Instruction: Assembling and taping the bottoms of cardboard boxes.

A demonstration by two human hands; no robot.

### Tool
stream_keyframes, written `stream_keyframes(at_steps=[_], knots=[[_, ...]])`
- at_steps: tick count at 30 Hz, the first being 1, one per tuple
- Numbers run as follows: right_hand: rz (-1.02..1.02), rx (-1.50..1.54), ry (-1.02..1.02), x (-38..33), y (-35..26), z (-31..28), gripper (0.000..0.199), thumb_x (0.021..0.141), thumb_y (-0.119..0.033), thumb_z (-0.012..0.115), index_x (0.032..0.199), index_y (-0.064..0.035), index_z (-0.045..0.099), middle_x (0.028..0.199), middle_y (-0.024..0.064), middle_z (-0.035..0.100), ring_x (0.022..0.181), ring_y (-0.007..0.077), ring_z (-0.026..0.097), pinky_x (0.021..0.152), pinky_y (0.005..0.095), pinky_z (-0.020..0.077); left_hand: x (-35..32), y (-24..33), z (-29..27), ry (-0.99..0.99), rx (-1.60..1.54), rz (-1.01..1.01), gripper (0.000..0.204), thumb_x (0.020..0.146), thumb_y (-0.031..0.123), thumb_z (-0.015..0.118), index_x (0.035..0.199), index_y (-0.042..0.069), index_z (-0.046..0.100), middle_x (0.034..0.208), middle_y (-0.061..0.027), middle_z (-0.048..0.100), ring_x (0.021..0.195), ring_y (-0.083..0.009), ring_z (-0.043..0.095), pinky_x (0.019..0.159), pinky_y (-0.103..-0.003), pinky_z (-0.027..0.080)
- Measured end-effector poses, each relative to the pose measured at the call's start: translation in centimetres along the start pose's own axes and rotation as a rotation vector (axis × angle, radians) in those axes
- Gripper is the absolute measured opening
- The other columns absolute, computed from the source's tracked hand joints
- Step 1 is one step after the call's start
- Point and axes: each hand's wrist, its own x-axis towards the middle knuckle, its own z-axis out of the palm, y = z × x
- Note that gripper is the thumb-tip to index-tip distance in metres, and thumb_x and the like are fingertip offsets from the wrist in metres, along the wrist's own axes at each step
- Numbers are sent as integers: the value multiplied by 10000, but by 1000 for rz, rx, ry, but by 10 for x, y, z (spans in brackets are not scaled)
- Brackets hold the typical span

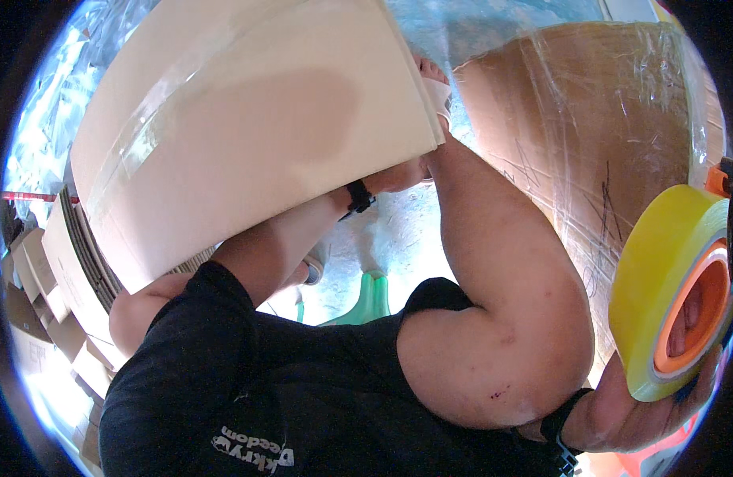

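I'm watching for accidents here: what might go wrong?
The cardboard might slip: only the left hand appears under its near edge, while the right hand holds the tape roll.
Its corner could scratch the bare leg, which appears right beside it.
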Motion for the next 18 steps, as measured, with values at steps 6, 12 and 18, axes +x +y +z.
stream_keyframes(at_steps=[6,12,18], knots=[[-3,4,-36,-17,-14,1,703,969,-280,574,1508,92,320,1487,251,378,1315,291,478,1219,513,245,42,-11,15,-95,314,-35,141,916,109,588,1016,27,643,1012,-212,679,1008,-407,629,928,-485,497],[23,25,-96,-30,-12,9,731,974,-293,574,1531,92,301,1581,273,328,1384,304,459,1260,542,200,67,2,26,-261,391,-214,278,914,321,637,818,69,706,860,-176,717,889,-393,670,846,-496,511],[25,39,32,-22,3,22,676,945,-233,613,1465,95,332,1284,183,465,1087,216,523,1150,449,338,73,-5,24,-433,578,-146,471,943,453,604,822,14,723,889,-201,734,866,-389,703,836,-483,532]])
